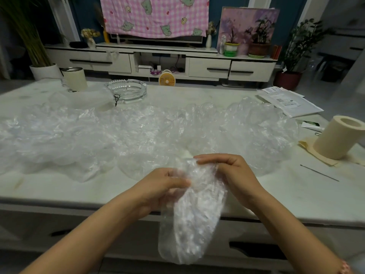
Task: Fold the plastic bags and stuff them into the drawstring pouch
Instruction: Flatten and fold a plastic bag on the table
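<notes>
A clear crumpled plastic bag point(195, 212) hangs over the table's front edge, held up at its top by both hands. My left hand point(160, 186) pinches its upper left side. My right hand point(229, 173) grips the upper right edge with curled fingers. Several more clear plastic bags point(122, 135) lie spread across the white table point(59, 186) behind the hands. A sheer whitish drawstring pouch point(83, 98) with a dark cord point(117, 98) lies at the back left, beside the ashtray.
A glass ashtray point(127, 89) and a cream cylinder point(75, 78) stand at the back left. A paper roll point(339, 137) and a thin needle-like rod point(320, 173) sit at the right. White mailers point(288, 101) lie at the back right. Table drawers are below the front edge.
</notes>
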`<state>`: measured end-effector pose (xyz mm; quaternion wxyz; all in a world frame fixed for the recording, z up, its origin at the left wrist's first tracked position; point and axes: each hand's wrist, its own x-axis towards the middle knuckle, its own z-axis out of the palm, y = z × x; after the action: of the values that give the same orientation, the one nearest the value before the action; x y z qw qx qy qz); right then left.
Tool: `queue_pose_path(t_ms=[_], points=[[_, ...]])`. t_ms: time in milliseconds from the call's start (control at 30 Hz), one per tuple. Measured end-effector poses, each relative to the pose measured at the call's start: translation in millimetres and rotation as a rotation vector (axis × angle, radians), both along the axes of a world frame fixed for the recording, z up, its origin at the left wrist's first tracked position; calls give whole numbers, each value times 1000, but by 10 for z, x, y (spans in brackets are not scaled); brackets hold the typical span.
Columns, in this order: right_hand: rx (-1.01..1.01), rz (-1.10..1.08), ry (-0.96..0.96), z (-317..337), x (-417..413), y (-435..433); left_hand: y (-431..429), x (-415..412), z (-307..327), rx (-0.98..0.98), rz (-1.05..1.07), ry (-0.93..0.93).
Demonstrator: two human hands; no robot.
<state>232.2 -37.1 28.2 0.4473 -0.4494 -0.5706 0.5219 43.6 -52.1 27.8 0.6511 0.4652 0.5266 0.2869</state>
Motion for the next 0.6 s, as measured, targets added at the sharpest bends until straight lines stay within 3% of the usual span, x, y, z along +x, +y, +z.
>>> queue_pose_path(t_ms=[133,200,367,533,600], points=[[-239,133,233,35,36,-30,-21,28,21,139,100,50],[-232,233,181,-3,4,-68,-36,44,19,188,89,75],[-144,30,32,-91,-66,-69,-52,71,-12,217,91,68],[-156,139,28,-76,-60,-123,-65,83,6,273,151,59],[-127,74,-9,-74,-94,-141,-54,91,19,255,160,58]])
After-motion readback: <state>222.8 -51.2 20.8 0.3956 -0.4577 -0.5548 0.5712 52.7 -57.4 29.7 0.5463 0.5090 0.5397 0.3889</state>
